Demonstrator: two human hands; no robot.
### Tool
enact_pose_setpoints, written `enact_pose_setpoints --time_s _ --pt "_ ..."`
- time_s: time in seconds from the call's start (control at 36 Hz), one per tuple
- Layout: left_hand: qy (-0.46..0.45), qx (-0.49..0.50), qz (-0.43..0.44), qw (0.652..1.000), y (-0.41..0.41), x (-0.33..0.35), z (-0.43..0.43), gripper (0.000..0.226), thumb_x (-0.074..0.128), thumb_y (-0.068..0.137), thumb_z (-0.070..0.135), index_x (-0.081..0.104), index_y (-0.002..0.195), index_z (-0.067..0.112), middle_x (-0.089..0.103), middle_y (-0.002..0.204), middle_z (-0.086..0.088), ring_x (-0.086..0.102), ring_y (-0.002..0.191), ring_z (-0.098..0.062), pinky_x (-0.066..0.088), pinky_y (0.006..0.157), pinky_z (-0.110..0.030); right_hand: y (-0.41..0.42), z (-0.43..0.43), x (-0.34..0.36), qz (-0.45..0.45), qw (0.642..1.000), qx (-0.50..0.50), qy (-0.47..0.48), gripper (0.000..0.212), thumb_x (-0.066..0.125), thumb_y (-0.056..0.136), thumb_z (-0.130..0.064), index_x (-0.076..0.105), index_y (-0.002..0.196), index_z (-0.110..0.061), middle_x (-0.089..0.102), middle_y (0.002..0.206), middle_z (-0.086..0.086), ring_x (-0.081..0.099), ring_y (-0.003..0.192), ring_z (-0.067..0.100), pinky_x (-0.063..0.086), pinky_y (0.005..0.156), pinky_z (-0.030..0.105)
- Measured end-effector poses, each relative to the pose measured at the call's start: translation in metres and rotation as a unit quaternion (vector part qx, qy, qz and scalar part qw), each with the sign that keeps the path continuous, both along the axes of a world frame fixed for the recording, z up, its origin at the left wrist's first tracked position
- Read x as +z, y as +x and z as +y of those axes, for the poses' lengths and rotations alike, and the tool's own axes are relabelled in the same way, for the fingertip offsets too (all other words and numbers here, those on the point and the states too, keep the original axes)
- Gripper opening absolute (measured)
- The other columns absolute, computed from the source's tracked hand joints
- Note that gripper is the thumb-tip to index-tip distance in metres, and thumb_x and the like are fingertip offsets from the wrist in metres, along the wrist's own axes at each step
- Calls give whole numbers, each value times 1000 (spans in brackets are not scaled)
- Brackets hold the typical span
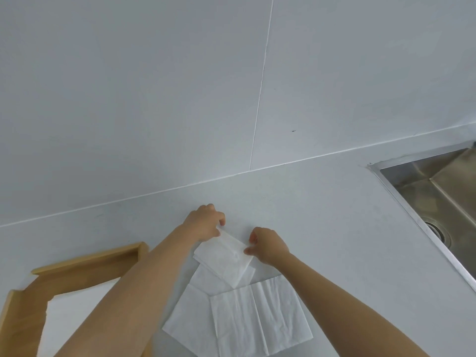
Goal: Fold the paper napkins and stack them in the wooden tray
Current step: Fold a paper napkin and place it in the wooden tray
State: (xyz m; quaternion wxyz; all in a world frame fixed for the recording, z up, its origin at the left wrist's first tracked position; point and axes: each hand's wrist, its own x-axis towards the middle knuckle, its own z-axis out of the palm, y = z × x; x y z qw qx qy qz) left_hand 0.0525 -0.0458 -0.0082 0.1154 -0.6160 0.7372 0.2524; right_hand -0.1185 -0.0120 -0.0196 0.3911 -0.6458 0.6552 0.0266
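So I'm mid-fold on one napkin right now. My left hand (206, 222) has its fingers pinched together on the far-left corner of the folded napkin (223, 258), and my right hand (268, 244) is pinching the right edge of it, thumb and fingertips closed on the paper. The napkin is a small rectangle at this point, sitting at an angle on the white counter (322, 202), partly overlapping the loose, unfolded napkins (239, 318) lying just nearer to me. The wooden tray (87, 261) is off to the near left, and there's already something white in it, looks like napkins I've stacked, though my left forearm covers part of it. The sink (438, 181) is way over on the right, out of the way. I'd say this one is basically folded, just needs the edges lined up and the crease pressed flat. Next move is to lift it without letting it spring open and carry it left into the tray, then grab the next sheet from the pile.
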Motion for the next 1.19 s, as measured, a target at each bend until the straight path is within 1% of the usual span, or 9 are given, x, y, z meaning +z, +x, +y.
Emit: enact_pose_setpoints --time_s 0.08,0.28,0.36,0.5,0.64,0.72,0.83,1.06,1.19 --pt "-3 4 3 1000 -2 -5 1 23 57 87 18 57 110 15 44 122 -10 42 116 -25 38 91 -33 5 1 -4 17 1000 0 -6 18 64 82 -20 55 95 -13 55 103 6 51 92 20 41 72 27" --pt "0 7 -3 1000 2 -6 7 14 53 89 18 60 100 12 49 118 -9 43 113 -26 37 87 -33 10 1 -6 35 999 36 -4 22 61 85 -19 63 102 -6 56 112 11 52 108 27 40 74 27" --pt "6 44 30 999 10 5 11 13 50 89 15 59 97 14 56 112 -7 49 107 -25 36 84 -32 9 0 2 -24 1000 6 -4 2 59 85 -13 57 85 -13 52 91 3 52 88 21 36 59 19" --pt "9 149 168 974 34 30 25 32 54 86 7 43 62 26 51 76 5 48 80 -20 36 62 -22 14 0 24 -174 980 -101 5 30 59 83 -5 44 61 -19 46 64 -5 40 57 9 31 51 18" --pt "-50 218 229 947 59 52 50 30 54 86 8 41 65 25 45 69 7 44 73 -19 31 54 -20 36 10 44 -311 934 -176 15 25 56 84 3 47 68 -13 53 73 9 54 72 27 50 65 30" --pt "-63 279 269 920 75 61 70 15 55 87 12 42 82 16 46 71 0 42 66 -18 33 57 -24 54 18 55 -367 912 -179 23 23 55 85 4 47 74 -15 52 79 14 55 77 29 54 65 33" --pt "-66 348 301 886 101 70 99 20 58 87 13 38 90 14 49 77 -10 44 69 -21 37 65 -29 80 32 64 -378 915 -142 14 24 54 87 -1 43 81 -21 50 72 8 52 72 27 52 64 34" --pt "-104 440 308 837 160 73 156 34 60 86 8 34 69 20 48 74 -10 46 69 -21 42 64 -31 141 65 63 -365 928 -69 0 33 52 88 -2 38 72 -28 43 61 4 46 63 22 48 58 32" --pt "-131 453 284 835 187 70 186 30 58 85 0 42 65 16 48 62 -2 45 57 -14 40 55 -20 178 82 58 -362 932 -23 21 30 52 88 0 46 65 -20 48 72 7 49 67 22 49 53 28"
